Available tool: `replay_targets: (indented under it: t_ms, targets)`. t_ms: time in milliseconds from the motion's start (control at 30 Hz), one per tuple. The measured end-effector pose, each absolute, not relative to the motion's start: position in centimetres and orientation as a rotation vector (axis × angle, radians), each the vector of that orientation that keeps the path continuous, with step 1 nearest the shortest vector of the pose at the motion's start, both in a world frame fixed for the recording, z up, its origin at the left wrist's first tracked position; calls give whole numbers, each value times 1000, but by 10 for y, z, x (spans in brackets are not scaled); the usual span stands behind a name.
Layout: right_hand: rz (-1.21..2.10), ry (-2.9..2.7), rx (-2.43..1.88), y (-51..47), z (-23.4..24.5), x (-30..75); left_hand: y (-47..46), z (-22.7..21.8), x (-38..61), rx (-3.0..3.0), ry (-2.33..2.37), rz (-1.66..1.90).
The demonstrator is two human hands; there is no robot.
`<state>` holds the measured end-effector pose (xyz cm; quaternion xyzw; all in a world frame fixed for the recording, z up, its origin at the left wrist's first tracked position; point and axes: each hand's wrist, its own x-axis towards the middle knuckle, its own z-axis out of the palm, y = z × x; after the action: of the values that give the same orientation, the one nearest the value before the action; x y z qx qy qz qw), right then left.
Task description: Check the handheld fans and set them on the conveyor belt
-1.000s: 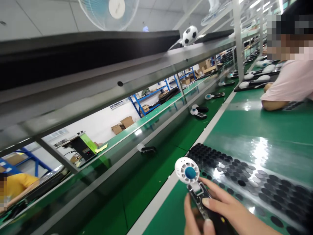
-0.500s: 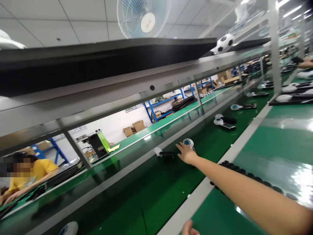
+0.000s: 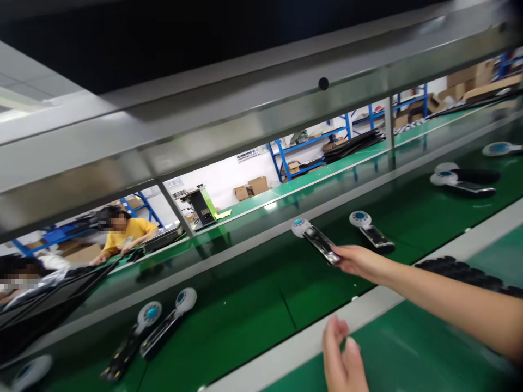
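My right hand point(image 3: 359, 260) reaches in from the right, with its fingertips on the end of the open handle of a white handheld fan point(image 3: 315, 240) lying on the green conveyor belt point(image 3: 245, 305). Its round head has a blue hub, and the casing shows dark inner parts. Just beside it lies a second fan point(image 3: 370, 231). My left hand point(image 3: 344, 355) hangs low over the white side rail point(image 3: 294, 332), its fingers bunched with nothing visible in them. Several similar fans lie along the belt.
Black round pads point(image 3: 460, 274) lie on a green bench mat right of the rail. A steel beam point(image 3: 261, 109) runs overhead. A person in a yellow shirt point(image 3: 126, 235) works across the line. Blue shelving point(image 3: 310, 144) and cardboard boxes point(image 3: 251, 188) stand behind.
The view has swung left and downward. My right hand has shifted from the fan's head to its handle end, and my left hand has risen further into view.
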<state>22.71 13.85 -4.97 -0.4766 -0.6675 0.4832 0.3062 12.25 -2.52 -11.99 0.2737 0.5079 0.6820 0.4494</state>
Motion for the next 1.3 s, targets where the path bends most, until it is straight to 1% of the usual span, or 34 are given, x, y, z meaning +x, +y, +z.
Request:
replay_targets:
  t_ms: [100, 133, 200, 267, 367, 500, 633, 833, 967, 1067, 1167, 1300]
  targets:
    - [1494, -1698, -1139, 41, -64, 253, -37, -79, 129, 484, 877, 1680]
    - [1646, -1588, -1099, 9, -68, 263, -44, -68, 133, 481, 781, 1633]
    - [1773, -1475, -1084, -44, -68, 282, -61, -52, 141, 521, 707, 1522]
    - [1655, -1582, -1151, -81, -62, 300, -79, -44, 149, 480, 726, 1439]
    - [1266, -1975, -1351, -109, -51, 321, -95, -44, 158, 291, 779, 1339]
    - [912, -2344, -1518, -113, -54, 329, -99, -58, 165, 199, 779, 1187]
    - [810, -2444, -1499, -102, -63, 320, -97, -75, 169, 248, 781, 1248]
    - [925, -2323, -1483, -97, -64, 324, -97, -79, 170, 297, 799, 1295]
    - [1176, -2129, -1355, -98, -58, 330, -95, -80, 173, 322, 853, 1288]
    - [1353, -1900, -1237, -95, -44, 322, -96, -83, 174, 321, 893, 1281]
    - [1412, -1807, -1285, -86, -30, 306, -98, -87, 174, 318, 942, 1303]
    - [1400, -1866, -1362, -75, -23, 291, -100, -89, 172, 323, 1006, 1335]
